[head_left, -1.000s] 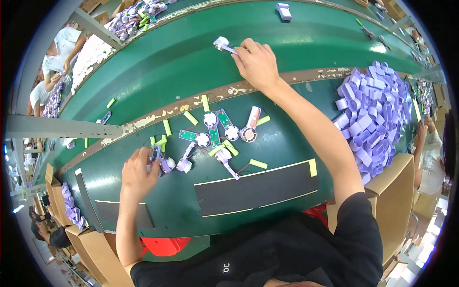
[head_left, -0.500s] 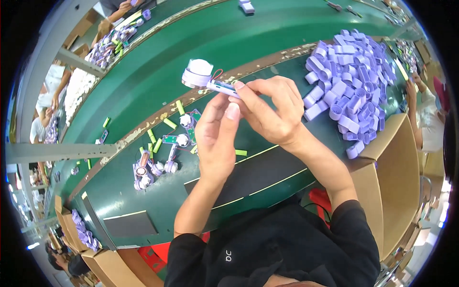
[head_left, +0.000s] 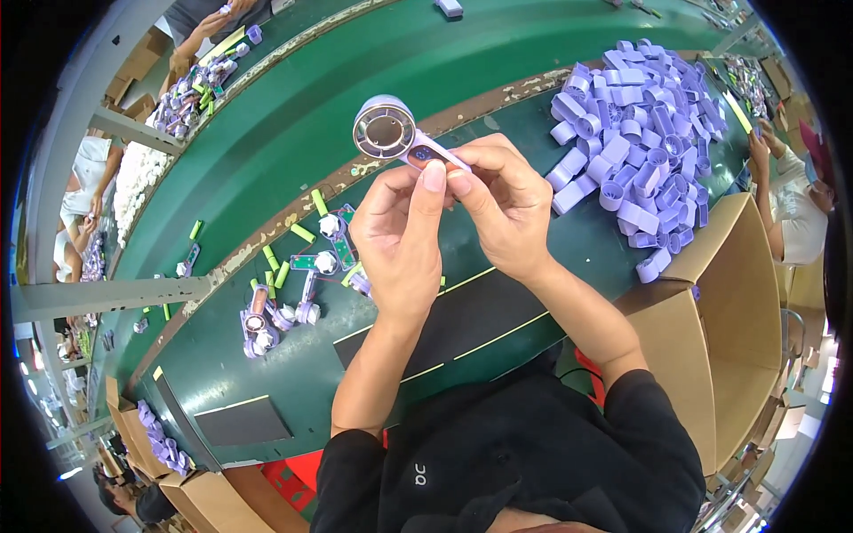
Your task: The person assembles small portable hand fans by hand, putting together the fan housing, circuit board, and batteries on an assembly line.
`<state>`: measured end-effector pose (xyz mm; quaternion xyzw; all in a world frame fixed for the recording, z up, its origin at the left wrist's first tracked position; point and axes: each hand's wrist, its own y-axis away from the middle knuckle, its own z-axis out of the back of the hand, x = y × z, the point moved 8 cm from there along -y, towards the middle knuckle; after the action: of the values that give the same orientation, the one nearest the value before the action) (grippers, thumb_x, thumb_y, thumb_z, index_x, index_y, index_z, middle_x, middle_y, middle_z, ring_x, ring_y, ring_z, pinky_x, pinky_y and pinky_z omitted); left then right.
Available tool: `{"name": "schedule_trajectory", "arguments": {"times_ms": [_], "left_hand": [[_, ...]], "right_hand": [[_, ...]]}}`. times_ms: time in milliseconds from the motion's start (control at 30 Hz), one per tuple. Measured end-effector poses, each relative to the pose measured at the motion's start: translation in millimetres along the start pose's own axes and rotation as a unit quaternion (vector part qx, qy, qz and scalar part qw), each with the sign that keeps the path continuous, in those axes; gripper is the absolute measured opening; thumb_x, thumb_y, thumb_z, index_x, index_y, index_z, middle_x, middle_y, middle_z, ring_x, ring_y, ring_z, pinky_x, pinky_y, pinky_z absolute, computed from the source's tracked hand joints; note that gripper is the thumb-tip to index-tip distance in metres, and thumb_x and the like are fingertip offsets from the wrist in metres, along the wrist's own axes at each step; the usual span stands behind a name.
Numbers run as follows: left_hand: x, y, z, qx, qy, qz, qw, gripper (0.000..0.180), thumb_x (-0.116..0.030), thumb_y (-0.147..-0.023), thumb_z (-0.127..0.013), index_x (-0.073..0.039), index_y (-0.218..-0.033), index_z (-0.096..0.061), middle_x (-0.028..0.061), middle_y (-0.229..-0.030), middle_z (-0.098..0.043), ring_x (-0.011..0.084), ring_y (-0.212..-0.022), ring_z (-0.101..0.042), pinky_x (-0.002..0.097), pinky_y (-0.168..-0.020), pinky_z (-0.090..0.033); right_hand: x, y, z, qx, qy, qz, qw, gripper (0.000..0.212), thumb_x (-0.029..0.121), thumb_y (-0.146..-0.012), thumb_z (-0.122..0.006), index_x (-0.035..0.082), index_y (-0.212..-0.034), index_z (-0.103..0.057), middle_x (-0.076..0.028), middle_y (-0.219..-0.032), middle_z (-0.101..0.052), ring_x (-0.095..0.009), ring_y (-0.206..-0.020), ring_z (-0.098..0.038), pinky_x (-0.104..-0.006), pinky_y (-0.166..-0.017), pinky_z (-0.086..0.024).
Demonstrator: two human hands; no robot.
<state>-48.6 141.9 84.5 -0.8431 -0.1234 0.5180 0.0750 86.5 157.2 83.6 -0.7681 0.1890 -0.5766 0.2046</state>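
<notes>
Two-handed hold: left hand (head_left: 400, 235) and right hand (head_left: 508, 209) clamp thumbs and fingertips on the slim handle (head_left: 440, 151) of a lilac round-headed device (head_left: 388, 131), raised near the worn bench edge (head_left: 506, 98); likely light, stiff, smooth; grille (head_left: 410, 133) perhaps fragile, handle the safer hold

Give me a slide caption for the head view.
Left hand and right hand together hold a round-headed device; purple casings lie heaped to the right.

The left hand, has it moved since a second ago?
Yes: the left hand moved rightward and away from the body. It was left of the long black mat; now it holds the purple device beyond the mat's far edge.
</notes>
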Motion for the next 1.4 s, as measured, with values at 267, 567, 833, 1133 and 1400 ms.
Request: {"name": "schedule_trajectory", "arguments": {"times_ms": [267, 567, 833, 1133, 1400], "left_hand": [[-1, -1, 4, -0.013, -0.018, -0.006, 1.0, 0.011, -0.01, -0.105, -0.066, 0.0, -0.104, -0.067, 0.0052, -0.099, -0.072, 0.0093, -0.086, -0.065, 0.0261, -0.079, -0.052], [6, -4, 1, 0.001, -0.005, 0.03, 1.0, 0.013, -0.011, -0.106, -0.065, 0.0, -0.101, -0.069, 0.0035, -0.097, -0.071, 0.0086, -0.087, -0.064, 0.0257, -0.078, -0.051], [3, 0, -5, 0.036, -0.032, 0.002, 0.999, 0.012, -0.007, -0.105, -0.065, 0.004, -0.111, -0.066, 0.0079, -0.106, -0.072, 0.0123, -0.098, -0.067, 0.0303, -0.091, -0.055], [2, 3, 4, 0.081, -0.086, -0.033, 0.992, 0.017, -0.004, -0.106, -0.062, 0.002, -0.122, -0.061, 0.0069, -0.116, -0.068, 0.0127, -0.108, -0.063, 0.0312, -0.1, -0.05], [-7, -5, 11, 0.171, -0.14, 0.017, 0.975, 0.014, -0.002, -0.105, -0.062, 0.001, -0.118, -0.06, 0.0072, -0.113, -0.069, 0.0132, -0.106, -0.064, 0.0308, -0.097, -0.051]], "right_hand": [[1, 3, -5, 0.007, 0.089, 0.059, 0.994, 0.02, 0.003, -0.096, -0.075, -0.004, -0.114, -0.071, -0.01, -0.105, -0.067, -0.016, -0.09, -0.07, -0.028, -0.078, -0.059], [-9, 9, -2, -0.028, 0.012, 0.009, 1.0, 0.017, 0.001, -0.098, -0.073, -0.003, -0.114, -0.069, -0.01, -0.107, -0.066, -0.015, -0.091, -0.069, -0.0281, -0.081, -0.058], [-12, 8, 4, -0.024, -0.021, -0.028, 0.999, 0.016, 0.005, -0.099, -0.073, -0.001, -0.113, -0.069, -0.009, -0.105, -0.067, -0.015, -0.093, -0.07, -0.029, -0.083, -0.057], [9, -6, 7, 0.051, 0.129, -0.006, 0.99, 0.02, 0.004, -0.092, -0.077, -0.002, -0.111, -0.072, -0.007, -0.1, -0.068, -0.013, -0.086, -0.062, -0.0286, -0.078, -0.052], [2, -8, 4, 0.104, 0.069, -0.102, 0.987, 0.019, 0.006, -0.095, -0.078, -0.002, -0.112, -0.074, -0.005, -0.099, -0.069, -0.011, -0.089, -0.064, -0.0277, -0.08, -0.052]]}}
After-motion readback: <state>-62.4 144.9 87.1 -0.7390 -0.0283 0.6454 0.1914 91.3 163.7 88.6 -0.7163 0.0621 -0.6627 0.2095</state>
